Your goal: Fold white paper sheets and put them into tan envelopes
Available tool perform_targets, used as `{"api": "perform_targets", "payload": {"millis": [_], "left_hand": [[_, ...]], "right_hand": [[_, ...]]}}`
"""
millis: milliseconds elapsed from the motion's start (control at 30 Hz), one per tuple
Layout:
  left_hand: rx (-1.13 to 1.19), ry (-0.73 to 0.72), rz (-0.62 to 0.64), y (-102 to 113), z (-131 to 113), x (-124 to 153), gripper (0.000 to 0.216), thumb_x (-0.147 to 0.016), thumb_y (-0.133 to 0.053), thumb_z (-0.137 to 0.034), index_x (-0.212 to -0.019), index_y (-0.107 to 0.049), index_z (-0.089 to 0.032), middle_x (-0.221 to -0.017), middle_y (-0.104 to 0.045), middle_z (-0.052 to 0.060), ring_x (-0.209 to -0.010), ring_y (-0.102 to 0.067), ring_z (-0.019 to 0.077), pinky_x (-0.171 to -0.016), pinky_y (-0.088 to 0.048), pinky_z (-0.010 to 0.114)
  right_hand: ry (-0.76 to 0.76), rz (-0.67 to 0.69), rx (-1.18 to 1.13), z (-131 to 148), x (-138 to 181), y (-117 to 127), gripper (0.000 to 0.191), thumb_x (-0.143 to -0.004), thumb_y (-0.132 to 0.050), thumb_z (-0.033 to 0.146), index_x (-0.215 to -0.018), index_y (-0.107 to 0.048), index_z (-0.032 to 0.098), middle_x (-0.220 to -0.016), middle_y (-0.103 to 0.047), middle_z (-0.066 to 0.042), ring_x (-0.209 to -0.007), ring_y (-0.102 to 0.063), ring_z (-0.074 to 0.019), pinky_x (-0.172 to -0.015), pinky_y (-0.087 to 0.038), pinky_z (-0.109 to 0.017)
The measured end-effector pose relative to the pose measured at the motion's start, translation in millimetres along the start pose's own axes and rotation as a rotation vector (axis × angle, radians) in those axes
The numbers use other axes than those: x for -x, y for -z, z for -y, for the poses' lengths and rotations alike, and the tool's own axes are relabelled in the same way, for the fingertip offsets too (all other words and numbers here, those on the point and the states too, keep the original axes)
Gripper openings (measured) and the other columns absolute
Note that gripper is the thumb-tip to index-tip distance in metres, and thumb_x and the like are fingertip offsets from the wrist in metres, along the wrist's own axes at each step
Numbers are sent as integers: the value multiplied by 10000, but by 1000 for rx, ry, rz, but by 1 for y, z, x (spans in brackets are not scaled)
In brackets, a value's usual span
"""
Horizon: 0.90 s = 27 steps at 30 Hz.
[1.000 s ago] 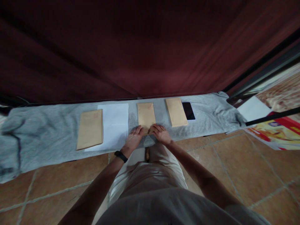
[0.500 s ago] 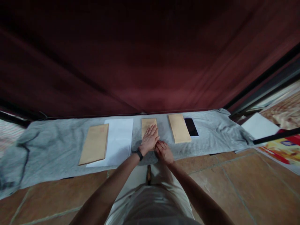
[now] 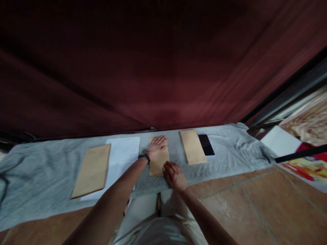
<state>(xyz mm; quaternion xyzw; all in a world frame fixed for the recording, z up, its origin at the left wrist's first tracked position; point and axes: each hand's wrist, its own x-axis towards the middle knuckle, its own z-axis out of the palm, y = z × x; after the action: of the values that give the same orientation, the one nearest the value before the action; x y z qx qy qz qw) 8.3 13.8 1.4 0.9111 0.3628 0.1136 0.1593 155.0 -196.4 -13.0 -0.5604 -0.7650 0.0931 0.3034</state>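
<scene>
A brown envelope (image 3: 158, 164) lies in the middle of a grey cloth (image 3: 51, 170) spread on the floor. My left hand (image 3: 156, 146), with a black wristband, lies flat and open on the far end of this envelope. My right hand (image 3: 174, 175) rests with fingers spread at the envelope's near right corner. A second brown envelope (image 3: 192, 151) lies to the right, and a third brown envelope (image 3: 92, 170) lies to the left, partly on a white sheet of paper (image 3: 124, 153).
A black phone (image 3: 206, 144) lies beside the right envelope. A dark red curtain (image 3: 163, 68) hangs behind the cloth. Tiled floor (image 3: 255, 211) is in front. At the right are a white sheet (image 3: 277, 140), a colourful printed sheet (image 3: 310, 168) and a black bar (image 3: 301, 153).
My left hand slid from the envelope's near edge to its far end. My right hand stayed at the near corner. The camera view shifted.
</scene>
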Motion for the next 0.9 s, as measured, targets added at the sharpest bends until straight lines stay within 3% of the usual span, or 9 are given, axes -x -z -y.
{"api": "perform_targets", "payload": {"millis": [367, 600, 900], "left_hand": [[1, -44, 23, -5, -6, 13, 577, -1009, -436, -420, -1540, -429, -193, -1628, -403, 94, -1546, -279, 208, -1284, -114, 421], [-94, -138, -1, -18, -13, 41, 580, -1039, -404, -431, -1561, -396, -178, -1639, -383, 90, -1551, -265, 202, -1285, -125, 402], [-184, -162, -5, -24, -39, 81, 575, -1066, -327, -422, -1572, -364, -150, -1647, -362, 96, -1549, -269, 191, -1281, -158, 398]], "right_hand": [[9, 10, 0, -1, 1, 0, 457, -989, -495, 182, -1442, -547, 207, -1413, -618, -130, -1252, -595, -288, -1113, -471, -516], [14, 20, 26, -1, 3, 0, 415, -1000, -496, 199, -1409, -565, 185, -1396, -622, -135, -1247, -579, -280, -1100, -470, -486], [29, 35, 19, -4, 4, 0, 434, -960, -497, 157, -1390, -557, 175, -1395, -611, -126, -1281, -548, -269, -1122, -447, -477]]}}
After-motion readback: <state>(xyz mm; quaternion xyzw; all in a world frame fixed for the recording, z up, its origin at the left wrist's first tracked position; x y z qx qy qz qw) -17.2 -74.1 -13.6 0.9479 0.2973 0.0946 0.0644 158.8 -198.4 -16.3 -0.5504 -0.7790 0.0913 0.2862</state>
